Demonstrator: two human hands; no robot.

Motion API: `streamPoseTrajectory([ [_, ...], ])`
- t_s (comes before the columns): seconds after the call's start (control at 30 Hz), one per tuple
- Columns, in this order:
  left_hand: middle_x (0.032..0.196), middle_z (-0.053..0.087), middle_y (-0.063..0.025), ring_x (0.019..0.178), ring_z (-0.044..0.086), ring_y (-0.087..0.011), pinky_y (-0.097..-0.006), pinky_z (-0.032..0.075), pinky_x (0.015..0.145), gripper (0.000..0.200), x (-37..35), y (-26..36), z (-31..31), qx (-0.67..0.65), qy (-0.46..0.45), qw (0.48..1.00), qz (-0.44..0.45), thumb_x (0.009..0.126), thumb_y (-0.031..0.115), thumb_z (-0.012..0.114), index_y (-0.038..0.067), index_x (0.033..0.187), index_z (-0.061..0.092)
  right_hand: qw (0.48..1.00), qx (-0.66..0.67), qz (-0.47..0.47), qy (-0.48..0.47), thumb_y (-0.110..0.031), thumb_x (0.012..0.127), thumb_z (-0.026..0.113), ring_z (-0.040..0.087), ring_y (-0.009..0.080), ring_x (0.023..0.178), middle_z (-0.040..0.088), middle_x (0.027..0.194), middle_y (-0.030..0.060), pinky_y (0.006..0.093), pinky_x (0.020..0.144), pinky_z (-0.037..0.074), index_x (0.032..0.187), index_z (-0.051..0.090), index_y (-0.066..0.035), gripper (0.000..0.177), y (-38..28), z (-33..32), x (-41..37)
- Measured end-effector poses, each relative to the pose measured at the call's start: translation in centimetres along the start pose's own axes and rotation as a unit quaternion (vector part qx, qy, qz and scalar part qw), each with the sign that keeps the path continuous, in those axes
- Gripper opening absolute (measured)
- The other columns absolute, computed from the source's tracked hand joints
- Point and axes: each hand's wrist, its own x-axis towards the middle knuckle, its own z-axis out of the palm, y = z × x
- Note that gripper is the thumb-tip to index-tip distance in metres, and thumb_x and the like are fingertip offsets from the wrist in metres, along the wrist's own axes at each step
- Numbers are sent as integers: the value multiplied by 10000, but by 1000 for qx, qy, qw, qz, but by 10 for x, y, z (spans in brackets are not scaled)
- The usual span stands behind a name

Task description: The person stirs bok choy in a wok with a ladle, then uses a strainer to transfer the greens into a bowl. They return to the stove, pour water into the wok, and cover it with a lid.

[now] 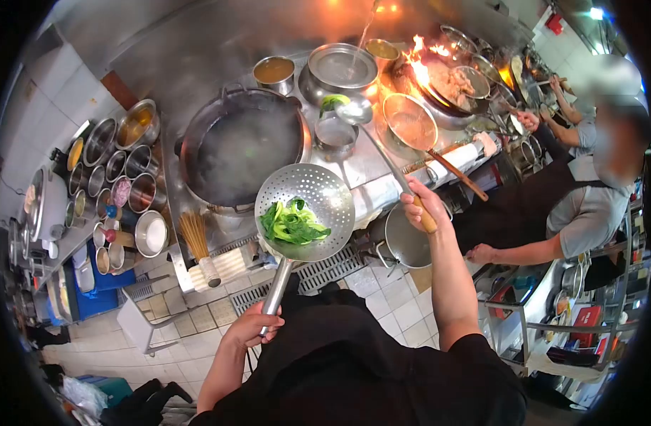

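Note:
My left hand (253, 325) is closed round the metal handle of a perforated skimmer (322, 193). Leafy greens (294, 221) lie in its bowl, which overlaps the near rim of a large steaming wok (190, 167) in this view. My right hand (426, 206) grips the wooden handle of a long ladle (355, 111). The ladle's bowl is over the stove, right beside another piece of green vegetable (332, 104) and above a small metal pot (335, 133).
Flames rise from a wok (450, 89) at the back right, where a co-worker (588, 184) stands. A wood-handled strainer (411, 121) rests near me. Metal bowls (142, 193) crowd the left counter, with a bamboo brush (195, 238) at the stove's edge. A deep pot (408, 238) stands at right.

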Motion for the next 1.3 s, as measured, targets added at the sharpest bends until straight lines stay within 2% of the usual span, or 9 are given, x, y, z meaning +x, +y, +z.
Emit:
streamPoseTrajectory([
  [0.3,618,499,6,444,459,-100,-251,321,372,164,106,73,40,-72,-86,993,30,893,42,680,77,902,520,980,-176,-84,45,-171,1054,472,417,95,393,547,744,60,226,325,352,1439,462,-121,389,-87,61,-63],
  [0.4,628,496,10,481,454,-93,-251,327,400,180,157,116,55,-77,-78,993,37,912,60,650,68,789,519,918,-356,-77,156,-111,1015,455,400,104,387,534,694,63,241,336,344,1451,487,-100,437,-87,118,-93],
  [0.5,653,495,18,546,447,-89,-251,326,461,197,198,154,59,-88,-113,989,24,916,86,646,71,762,525,782,-589,-78,190,-111,1007,492,484,85,445,533,679,10,249,403,403,1462,498,-98,455,-74,145,-102],
  [0.63,661,494,37,563,449,-63,-229,306,464,181,204,179,64,-52,-85,994,49,899,86,655,103,773,526,708,-659,-134,218,-130,975,568,528,91,486,568,674,18,272,468,436,1442,519,-72,473,-61,164,-88],
  [0.77,670,504,8,570,479,-88,-233,326,460,151,202,187,60,-35,-70,996,45,886,59,662,76,818,528,641,-681,-213,283,-138,966,575,672,425,1080,653,1242,286,431,941,509,1422,506,-38,472,-74,135,9],
  [0.97,668,513,-8,570,493,-112,-271,356,463,163,242,193,76,-55,-69,995,43,879,52,666,79,784,536,593,-726,-172,302,-185,939,573,594,445,1220,637,1270,288,473,1050,467,1406,538,-42,489,-126,65,222],
  [1.07,674,512,-7,574,488,-109,-268,355,468,147,265,194,88,-69,-46,996,36,884,54,665,73,798,547,614,-732,-112,273,-191,938,580,693,407,1027,689,1132,270,489,855,562,1266,615,-32,366,-132,31,298],
  [1.13,672,513,1,565,482,-100,-253,352,466,137,281,200,95,-78,-31,996,37,885,53,659,75,817,542,854,-472,-77,205,-196,977,549,678,269,685,680,909,173,426,553,548,1183,594,-74,243,-142,28,315],
  [1.3,670,509,34,547,447,-66,-226,338,465,137,324,220,104,-109,-16,994,24,888,50,648,90,843,525,953,-275,-12,128,-190,1028,493,489,117,481,579,754,51,298,415,431,1216,505,-126,199,-184,55,235],
])
